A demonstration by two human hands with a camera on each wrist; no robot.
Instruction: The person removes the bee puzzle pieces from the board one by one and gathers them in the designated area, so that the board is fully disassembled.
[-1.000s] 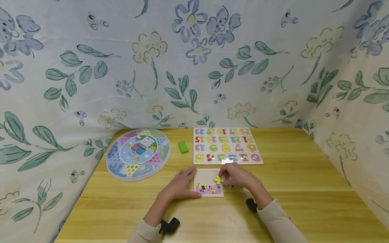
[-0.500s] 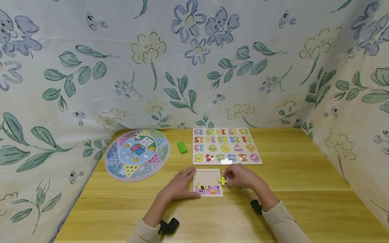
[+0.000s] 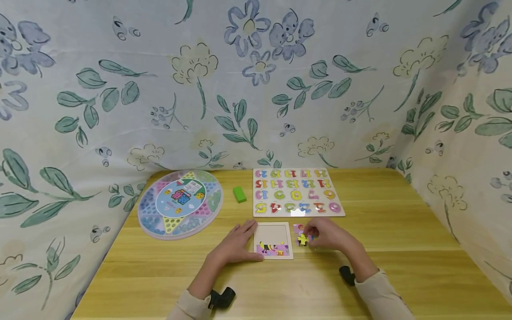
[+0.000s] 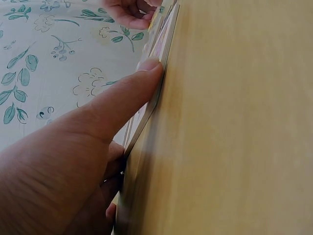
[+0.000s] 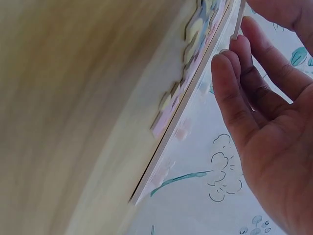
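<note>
A small puzzle tray (image 3: 290, 240) lies on the table, with bee-picture pieces (image 3: 272, 250) along its lower part and bare board above. My left hand (image 3: 237, 246) rests at the tray's left side, thumb straight along the near edge and fingers by the far left corner; the left wrist view shows the thumb (image 4: 129, 93) against the edge. Right of the tray, my right hand (image 3: 330, 235) pinches a yellow jigsaw piece (image 3: 302, 240) above loose pink-and-purple pieces (image 3: 298, 228), partly hidden by the hand. In the right wrist view, the pinched piece (image 5: 238, 22) appears edge-on.
Behind the tray lies a number puzzle board (image 3: 296, 214). A green block (image 3: 239, 194) sits to its left. A round Chinese checkers board (image 3: 152, 222) lies further left on the wooden table (image 3: 400, 275). Flowered cloth (image 3: 256, 124) hangs behind.
My right hand has moved right with the yellow jigsaw piece, from over the tray's right edge to the loose pieces beside it. The left hand has stayed put.
</note>
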